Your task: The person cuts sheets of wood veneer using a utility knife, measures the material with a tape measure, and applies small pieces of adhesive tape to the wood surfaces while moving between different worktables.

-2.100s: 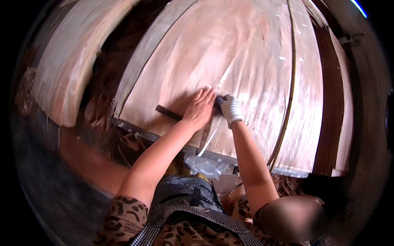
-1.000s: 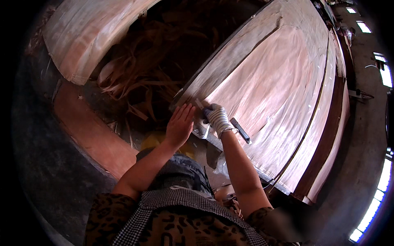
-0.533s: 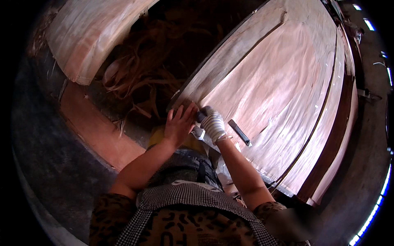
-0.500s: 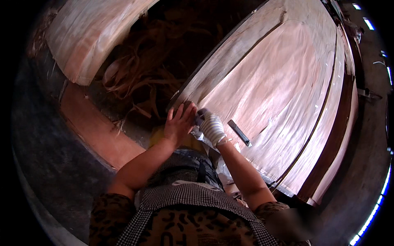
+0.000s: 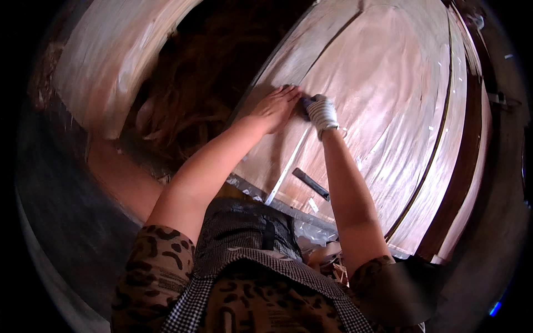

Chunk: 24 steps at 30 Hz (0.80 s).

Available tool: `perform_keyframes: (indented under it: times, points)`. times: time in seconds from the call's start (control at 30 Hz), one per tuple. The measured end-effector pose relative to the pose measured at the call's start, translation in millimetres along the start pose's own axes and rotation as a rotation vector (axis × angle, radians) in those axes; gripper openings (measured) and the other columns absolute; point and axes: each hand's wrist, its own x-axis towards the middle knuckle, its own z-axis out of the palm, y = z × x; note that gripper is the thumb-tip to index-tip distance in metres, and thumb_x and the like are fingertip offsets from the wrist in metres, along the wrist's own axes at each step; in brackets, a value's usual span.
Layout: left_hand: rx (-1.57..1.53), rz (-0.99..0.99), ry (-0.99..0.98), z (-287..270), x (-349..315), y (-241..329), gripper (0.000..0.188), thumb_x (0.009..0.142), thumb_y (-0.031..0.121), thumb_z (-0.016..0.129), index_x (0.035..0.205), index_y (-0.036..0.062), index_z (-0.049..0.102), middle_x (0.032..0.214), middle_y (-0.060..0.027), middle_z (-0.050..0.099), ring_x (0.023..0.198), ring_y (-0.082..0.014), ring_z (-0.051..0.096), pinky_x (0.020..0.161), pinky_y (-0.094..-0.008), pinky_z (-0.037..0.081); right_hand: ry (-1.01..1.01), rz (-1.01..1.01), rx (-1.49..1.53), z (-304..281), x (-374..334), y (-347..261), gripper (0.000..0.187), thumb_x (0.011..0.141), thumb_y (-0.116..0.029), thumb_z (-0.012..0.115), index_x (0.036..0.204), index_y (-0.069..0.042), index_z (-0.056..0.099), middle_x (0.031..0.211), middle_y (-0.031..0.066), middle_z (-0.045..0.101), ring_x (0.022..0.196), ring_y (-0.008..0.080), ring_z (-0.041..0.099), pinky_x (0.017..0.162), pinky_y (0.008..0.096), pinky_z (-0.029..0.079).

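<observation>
My bare left hand lies flat on a thin, pale wood veneer sheet, its fingers stretched toward my right hand. In a striped white glove, my right hand is closed around a small dark purplish tool, pressed near the sheet; its exact kind is hidden by the fingers. A narrow white tape strip runs along the sheet from its near edge up toward the right hand. Between that strip and my right forearm lies a dark, flat bar-like tool, touched by neither hand.
More pale veneer stands at the far left. Curled wood scraps lie in the dark gap between it and the sheet. A reddish board lies at the left. Crumpled clear plastic hangs by the near edge.
Both hands have moved forward, away from my body, over the veneer. A white tape strip now shows behind the right hand, where the arms were before.
</observation>
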Motion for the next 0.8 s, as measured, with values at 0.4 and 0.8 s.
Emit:
perform_keyframes:
  times: [0.4, 0.8]
  points:
    - [-0.465, -0.246, 0.150, -94.6, 9.3, -137.0, 0.035, 0.087, 0.022, 0.050, 0.117, 0.0051, 0.053, 0.122, -0.0129, 0.052, 0.114, -0.0289, 0.047, 0.094, -0.0357, 0.039, -0.279, 0.177, 1.360, -64.5, -74.3, -39.7, 0.021, 0.082, 0.001, 0.050, 0.102, -0.002, 0.052, 0.082, 0.0085, 0.064, 0.063, 0.0157, 0.060, 0.050, 0.0262, 0.048]
    - [-0.163, -0.622, -0.783, -172.0, -206.7, -370.4, 0.047, 0.083, 0.031, 0.056, 0.126, 0.0121, 0.047, 0.116, -0.0159, 0.055, 0.107, -0.0302, 0.053, 0.090, -0.0361, 0.042, -0.518, -0.438, 0.267, -6.8, -53.9, -243.3, 0.021, 0.077, -0.020, 0.058, 0.094, -0.010, 0.062, 0.084, 0.0157, 0.063, 0.078, 0.0343, 0.059, 0.070, 0.0396, 0.047]
